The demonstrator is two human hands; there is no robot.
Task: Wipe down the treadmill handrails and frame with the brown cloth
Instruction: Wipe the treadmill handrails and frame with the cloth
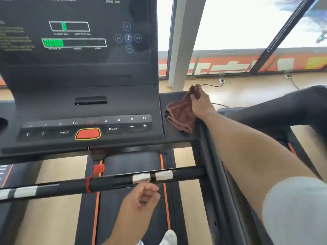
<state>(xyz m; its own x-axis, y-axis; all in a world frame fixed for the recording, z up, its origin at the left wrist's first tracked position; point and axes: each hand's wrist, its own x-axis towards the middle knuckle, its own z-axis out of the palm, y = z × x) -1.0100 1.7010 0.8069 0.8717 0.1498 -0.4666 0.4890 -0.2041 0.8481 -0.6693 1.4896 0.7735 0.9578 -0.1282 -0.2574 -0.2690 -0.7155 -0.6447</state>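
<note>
The brown cloth (180, 112) lies bunched on the right side shelf of the treadmill console (174, 137), at the top of the right handrail (212, 156). My right hand (201, 103) grips the cloth's far end and presses it against the frame. My left hand (141, 200) hangs just below the black crossbar (106, 183) with its fingers loosely curled, holding nothing. The crossbar carries silver sensor plates and a red safety cord.
The console panel (85, 128) with a red stop button and lit green display stands ahead. The belt (131, 200) with orange stripes runs below. A second treadmill's black arm (292, 110) lies to the right, with windows and floor sockets beyond.
</note>
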